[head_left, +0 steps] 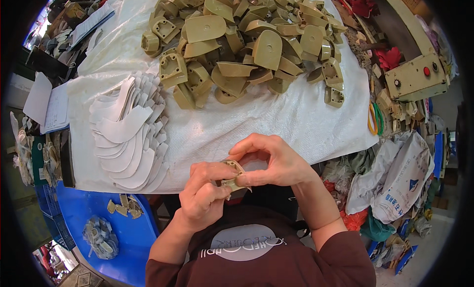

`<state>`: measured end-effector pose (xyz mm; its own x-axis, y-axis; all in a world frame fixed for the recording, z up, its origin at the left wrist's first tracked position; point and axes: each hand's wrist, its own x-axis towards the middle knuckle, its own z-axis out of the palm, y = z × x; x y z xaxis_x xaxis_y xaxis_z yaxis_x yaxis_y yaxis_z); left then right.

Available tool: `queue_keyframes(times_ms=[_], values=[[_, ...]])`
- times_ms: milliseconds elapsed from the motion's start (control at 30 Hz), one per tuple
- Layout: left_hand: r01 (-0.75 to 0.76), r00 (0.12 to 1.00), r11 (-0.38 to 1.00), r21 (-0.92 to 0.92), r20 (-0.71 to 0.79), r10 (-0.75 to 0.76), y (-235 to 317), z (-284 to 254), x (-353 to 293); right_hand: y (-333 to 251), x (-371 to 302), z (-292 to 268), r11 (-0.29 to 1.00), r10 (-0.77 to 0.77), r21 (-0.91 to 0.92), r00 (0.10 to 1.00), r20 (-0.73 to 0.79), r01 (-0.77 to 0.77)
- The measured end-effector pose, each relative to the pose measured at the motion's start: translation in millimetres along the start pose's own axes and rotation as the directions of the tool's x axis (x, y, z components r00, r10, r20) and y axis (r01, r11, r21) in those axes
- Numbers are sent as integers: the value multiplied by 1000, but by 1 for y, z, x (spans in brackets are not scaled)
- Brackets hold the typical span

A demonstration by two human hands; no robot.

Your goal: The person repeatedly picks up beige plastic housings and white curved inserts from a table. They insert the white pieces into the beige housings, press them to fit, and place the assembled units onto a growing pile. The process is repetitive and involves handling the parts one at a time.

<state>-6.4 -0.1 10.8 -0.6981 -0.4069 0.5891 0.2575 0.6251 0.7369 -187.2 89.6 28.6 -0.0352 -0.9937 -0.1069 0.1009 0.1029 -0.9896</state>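
Close in front of my body, above the near edge of the white sheet [207, 139], my left hand [203, 188] and my right hand [279, 161] grip one olive-tan shoe heel [231, 181] between them. My left fingers curl around its side, while my right thumb presses against it and the right index finger arches over. Fingers hide much of the heel. Left of my hands lies a fanned stack of curved white heel-cover pieces [123, 126]. Beyond, a large heap of loose olive heels [267, 50] covers the far part of the sheet, some showing hollow undersides with holes.
At lower left, a blue surface [81, 203] holds a clear bag of parts [100, 237] and small olive pieces [126, 207]. An open notebook [57, 107] sits at the left edge. To the right are a control box [417, 78], coloured rings [379, 119] and stuffed plastic bags [402, 181].
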Motion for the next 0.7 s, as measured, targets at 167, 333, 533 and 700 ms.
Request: queue_keyframes(times_ms=[167,333,533,700], values=[[153,986,983,-105,-57,-160,-1,3,-4,13,7,8,1000,12,-20,992,-124,-15],[340,804,773,-536,-260,-534,14,17,7,24,5,19,951,-272,84,933,-238,298],[452,749,664,-595,-152,-645,12,24,3,23,3,30,818,-507,-461,810,-297,343],[433,818,812,-392,-208,-537,11,25,4,17,2,31,865,-459,-378,824,-333,329]])
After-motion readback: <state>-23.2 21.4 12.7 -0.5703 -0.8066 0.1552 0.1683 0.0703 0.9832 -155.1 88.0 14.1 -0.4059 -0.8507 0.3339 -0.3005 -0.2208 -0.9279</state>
